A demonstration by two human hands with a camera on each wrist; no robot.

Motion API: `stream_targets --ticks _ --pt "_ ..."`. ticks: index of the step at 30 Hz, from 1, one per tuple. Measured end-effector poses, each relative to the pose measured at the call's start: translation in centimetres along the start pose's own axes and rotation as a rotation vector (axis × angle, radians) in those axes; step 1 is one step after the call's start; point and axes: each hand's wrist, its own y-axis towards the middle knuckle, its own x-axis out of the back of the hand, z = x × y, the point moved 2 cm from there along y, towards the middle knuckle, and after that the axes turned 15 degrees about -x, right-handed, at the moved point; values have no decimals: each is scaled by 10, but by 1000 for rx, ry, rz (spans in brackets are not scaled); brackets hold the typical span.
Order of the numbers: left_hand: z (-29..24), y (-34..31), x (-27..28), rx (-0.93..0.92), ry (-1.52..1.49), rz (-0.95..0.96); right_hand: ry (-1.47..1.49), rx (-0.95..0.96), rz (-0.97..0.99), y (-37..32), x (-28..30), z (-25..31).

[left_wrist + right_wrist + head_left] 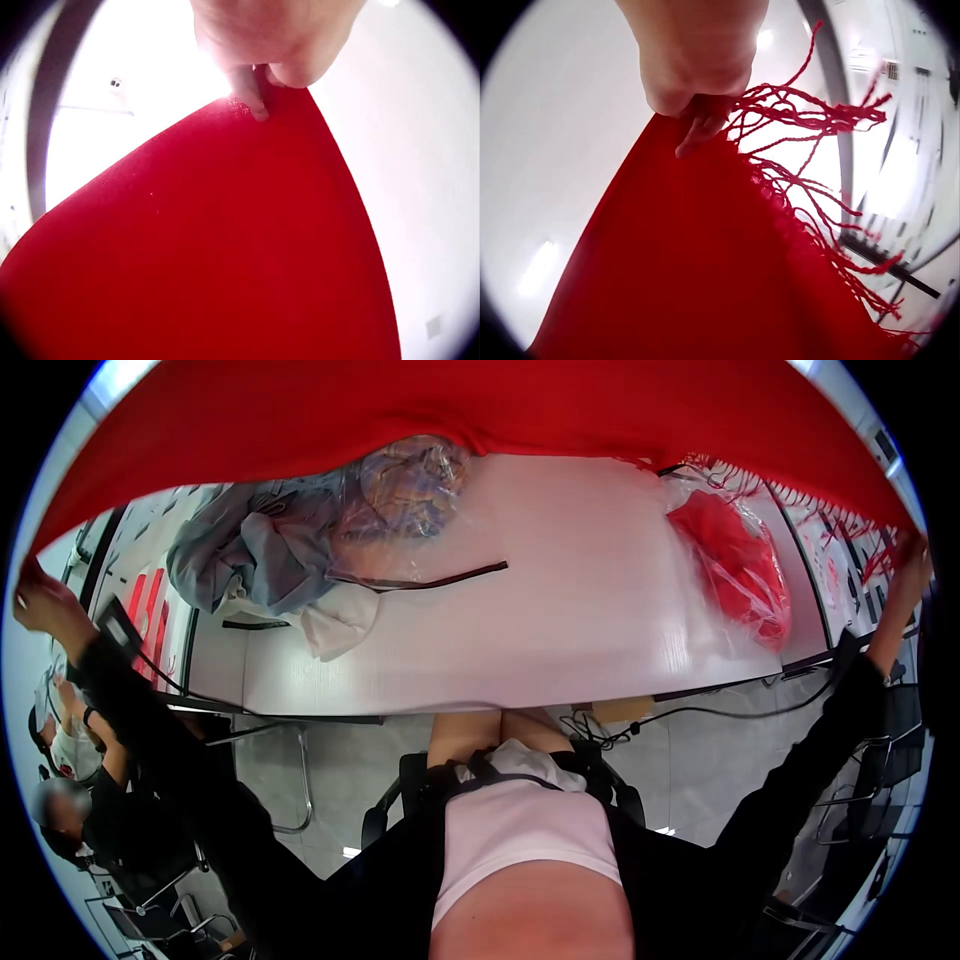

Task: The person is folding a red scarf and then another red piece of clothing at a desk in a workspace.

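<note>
I see a large red cloth with twisted red fringe (420, 410) raised and spread between the left hand (52, 605) and the right hand (908, 575), hiding the far edge of the white rectangular table (570, 600) in the head view. The left hand pinches the plain edge; the right hand pinches a corner beside the fringe. On the tabletop I note crumpled grey-blue fabric (275, 550) at left and a clear plastic bag containing red material (740, 565) at right.
</note>
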Motion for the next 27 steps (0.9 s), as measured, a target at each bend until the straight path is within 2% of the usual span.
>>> stream_targets --ticks 3,4,5,6,7,9,10,11,14,16,18,19,20,22,24,26,27 --pt "-31 -37 38 9 -140 -104 387 -119 155 -37 32 -90" --pt "-59 -51 44 209 -272 -241 429 -167 159 -57 36 -101" --pt "-58 -59 52 207 -373 -224 473 -215 161 -77 40 -112" --pt "-58 -67 61 206 -469 -207 534 -228 253 -84 51 -139" --pt "-62 -76 67 207 -458 -88 535 -253 282 -98 50 -143" --pt "-106 -91 58 189 -303 14 518 -296 374 -117 43 -146" --pt "-120 -97 54 178 -227 62 504 -307 432 -124 37 -143" --pt "-117 -105 49 180 -364 90 491 -315 489 -130 29 -136" --pt "-114 -113 33 393 -804 113 489 -305 624 -142 2 -103" --pt "-130 -126 12 228 -754 274 415 -248 622 -142 -17 -84" --pt "-150 -131 -13 172 -851 370 398 -149 693 -146 -48 -54" --pt "-142 -134 -20 60 -756 432 408 -128 761 -149 -64 -40" --pt "-176 -136 -34 97 -882 424 418 -107 829 -153 -80 -25" --pt "-189 -148 -56 110 -963 445 382 -20 914 -164 -112 9" --pt "-220 -157 -78 119 -1071 485 466 10 1004 -179 -141 37" --pt "-236 -170 -104 47 -1204 580 482 81 1081 -188 -170 55" --pt "-254 -176 -116 70 -1298 641 497 112 1114 -194 -186 63"
